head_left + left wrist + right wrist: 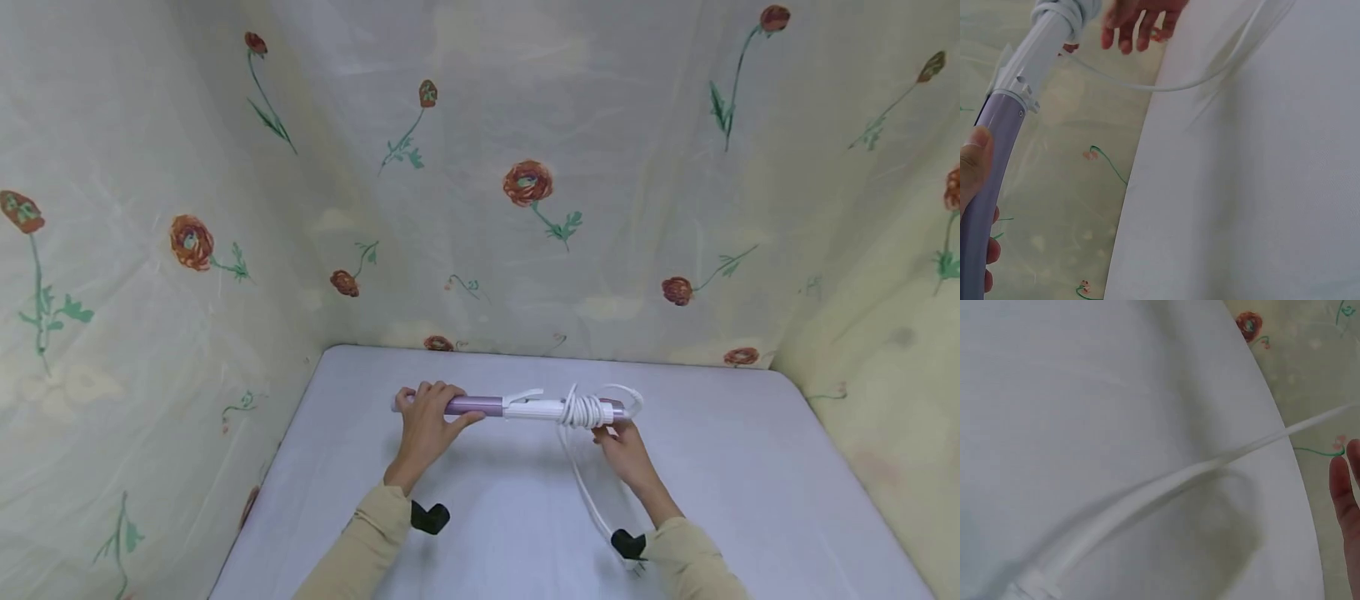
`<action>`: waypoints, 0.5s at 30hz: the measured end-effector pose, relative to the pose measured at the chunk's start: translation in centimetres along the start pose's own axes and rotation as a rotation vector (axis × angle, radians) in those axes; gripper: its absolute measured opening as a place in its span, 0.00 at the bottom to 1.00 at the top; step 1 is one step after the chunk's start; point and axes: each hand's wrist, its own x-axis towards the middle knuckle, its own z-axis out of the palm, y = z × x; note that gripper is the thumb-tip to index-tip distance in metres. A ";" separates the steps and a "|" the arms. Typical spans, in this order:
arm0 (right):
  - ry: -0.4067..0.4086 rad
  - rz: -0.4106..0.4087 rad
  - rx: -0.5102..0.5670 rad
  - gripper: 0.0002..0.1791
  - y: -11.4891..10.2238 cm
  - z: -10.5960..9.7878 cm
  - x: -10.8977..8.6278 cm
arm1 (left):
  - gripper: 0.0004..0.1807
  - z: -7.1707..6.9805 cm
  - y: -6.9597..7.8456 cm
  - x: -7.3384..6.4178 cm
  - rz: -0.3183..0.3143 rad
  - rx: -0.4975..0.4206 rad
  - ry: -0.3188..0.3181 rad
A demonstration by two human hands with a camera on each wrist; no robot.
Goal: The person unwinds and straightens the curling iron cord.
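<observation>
A curling iron [536, 409] with a purple barrel [999, 134] and a white handle is held level above the table. My left hand [429, 421] grips the barrel, thumb along its near side and fingers wrapped behind. White cord [582, 412] is wound in several turns around the handle. Under the handle's right end is my right hand [625, 450], its fingers extended close to the coils. The left wrist view shows those fingers [1146, 28] spread beside the cord. A loose length of cord hangs down to a plug [636, 567] near my right wrist.
The white table [480, 517] has rounded far corners. Flower-printed curtains [480, 167] stand behind it and along both sides. Black wrist cameras sit at my left cuff [431, 517] and right cuff [627, 544], the latter beside the hanging cord.
</observation>
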 end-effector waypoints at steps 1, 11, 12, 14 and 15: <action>-0.022 -0.018 0.011 0.21 0.1 -0.2 0.2 | 0.26 -0.1 0.1 -0.1 -0.001 -0.002 -0.006; -0.208 0.028 0.097 0.24 -0.9 -0.8 0.1 | 0.27 0.0 0.3 -0.3 0.015 0.007 -0.032; -0.205 0.040 0.091 0.23 -1.0 -0.8 0.2 | 0.26 -0.1 0.3 -0.2 0.015 0.007 -0.035; -0.187 0.065 0.070 0.23 -0.5 -0.9 0.4 | 0.26 -0.1 0.2 -0.2 0.016 0.007 -0.037; -0.183 0.075 0.065 0.24 -0.5 -0.9 0.5 | 0.26 -0.2 0.2 -0.2 0.017 0.003 -0.036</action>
